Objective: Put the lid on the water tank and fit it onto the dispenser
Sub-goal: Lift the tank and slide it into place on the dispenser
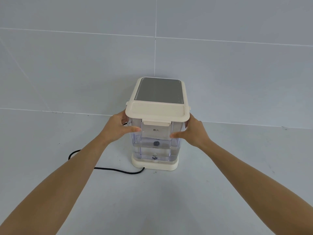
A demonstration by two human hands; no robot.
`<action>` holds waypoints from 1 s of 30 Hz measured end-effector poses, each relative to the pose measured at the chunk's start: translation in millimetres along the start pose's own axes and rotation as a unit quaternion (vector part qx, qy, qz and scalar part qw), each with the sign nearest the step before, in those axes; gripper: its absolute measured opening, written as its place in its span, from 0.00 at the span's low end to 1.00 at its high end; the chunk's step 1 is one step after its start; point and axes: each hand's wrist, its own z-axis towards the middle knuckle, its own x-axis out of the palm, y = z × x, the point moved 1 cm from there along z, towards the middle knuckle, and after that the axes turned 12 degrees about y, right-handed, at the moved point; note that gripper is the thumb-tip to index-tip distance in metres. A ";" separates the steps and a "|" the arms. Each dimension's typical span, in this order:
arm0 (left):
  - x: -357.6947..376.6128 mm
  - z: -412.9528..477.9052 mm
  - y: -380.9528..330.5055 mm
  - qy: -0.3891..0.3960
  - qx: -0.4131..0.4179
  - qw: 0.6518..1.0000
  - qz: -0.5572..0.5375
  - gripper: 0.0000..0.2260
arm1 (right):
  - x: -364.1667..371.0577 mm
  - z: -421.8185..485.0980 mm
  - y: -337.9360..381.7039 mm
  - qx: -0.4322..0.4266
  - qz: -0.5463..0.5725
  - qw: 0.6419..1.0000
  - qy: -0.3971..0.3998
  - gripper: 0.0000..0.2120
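Note:
A clear plastic water tank stands upright on the cream base of the dispenser, against its back. A cream lid sits closed on top of the tank, with a front latch tab folded down. The dispenser's top has a grey panel framed in cream. My left hand grips the tank's left side, thumb on the front face. My right hand grips the right side in the same way. Water fills the lower part of the tank.
A black power cord runs from the dispenser's base leftward across the grey surface and curls behind my left forearm. A grey tiled wall rises close behind the dispenser.

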 end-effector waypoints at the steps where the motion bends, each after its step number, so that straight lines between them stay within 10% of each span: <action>1: -0.1 -0.3 0.0 -0.001 -0.002 1.000 -0.002 0.29 | 0.2 0.1 -0.6 0.003 -0.001 1.000 -0.001 0.36; 30: 9.4 -14.5 -4.9 -0.017 -0.051 0.997 0.057 0.33 | 4.5 -10.6 6.0 0.032 0.020 0.999 0.020 0.42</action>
